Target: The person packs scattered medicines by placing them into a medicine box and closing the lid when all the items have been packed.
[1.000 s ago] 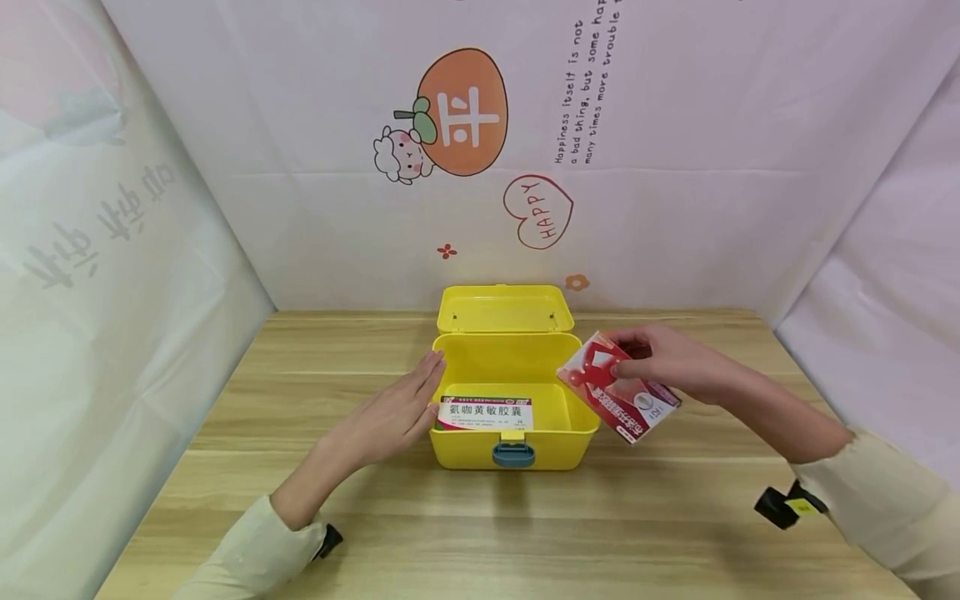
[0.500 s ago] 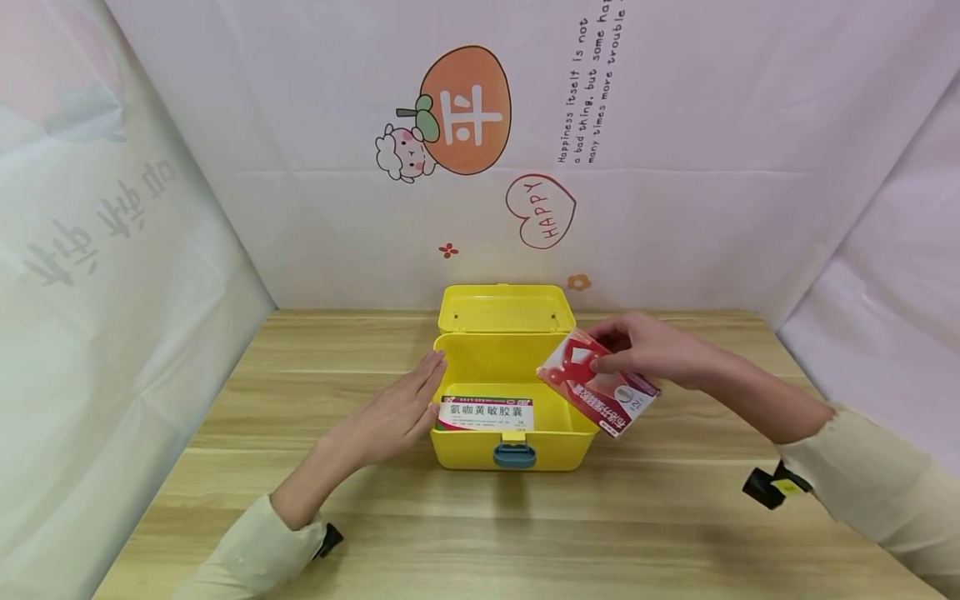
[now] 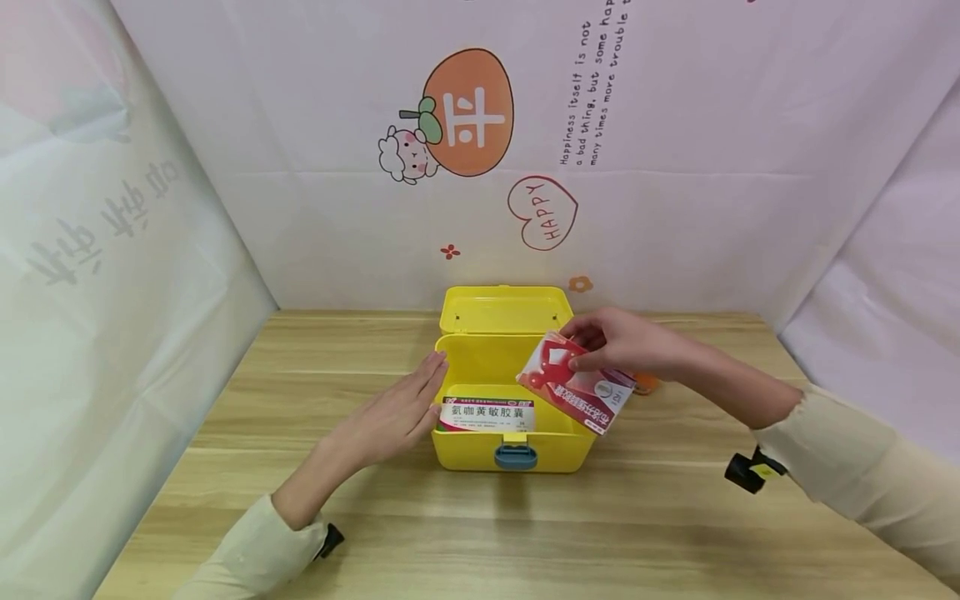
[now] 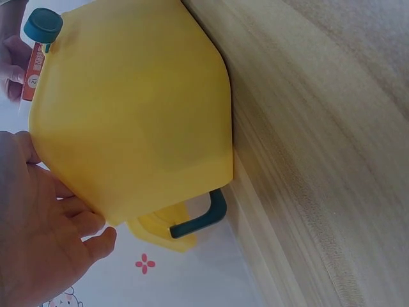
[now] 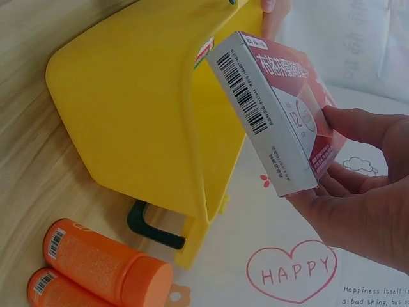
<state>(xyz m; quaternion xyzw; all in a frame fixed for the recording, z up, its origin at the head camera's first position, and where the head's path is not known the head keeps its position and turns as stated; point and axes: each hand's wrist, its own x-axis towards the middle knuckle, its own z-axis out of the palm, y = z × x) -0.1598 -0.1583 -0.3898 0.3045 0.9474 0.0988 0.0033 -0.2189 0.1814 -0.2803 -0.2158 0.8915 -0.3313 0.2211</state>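
My right hand (image 3: 630, 342) pinches a red-and-white medicine box (image 3: 573, 382) between thumb and fingers, tilted over the right part of an open yellow storage box (image 3: 465, 452). In the right wrist view, the barcode end of the medicine box (image 5: 246, 96) faces the camera. My left hand (image 3: 382, 417) lies along the left rim of the yellow box, fingers extended, fingertips at its edge. Inside, toward the front left, lies a white medicine box (image 3: 487, 414) with dark lettering and purple-red edging.
The yellow lid (image 3: 506, 310) is tipped back toward the patterned wall sheet (image 3: 337, 233). A blue-green latch (image 3: 515, 457) hangs at the front. Two orange bottles (image 5: 102, 259) stand right of the yellow box, mostly hidden by my right hand in the head view. Wooden tabletop (image 3: 450, 533) lies around.
My right hand has moved left with the red-and-white medicine box, from beside the yellow box's right edge to over its opening. An orange bottle now shows below that hand. My left hand stays put.
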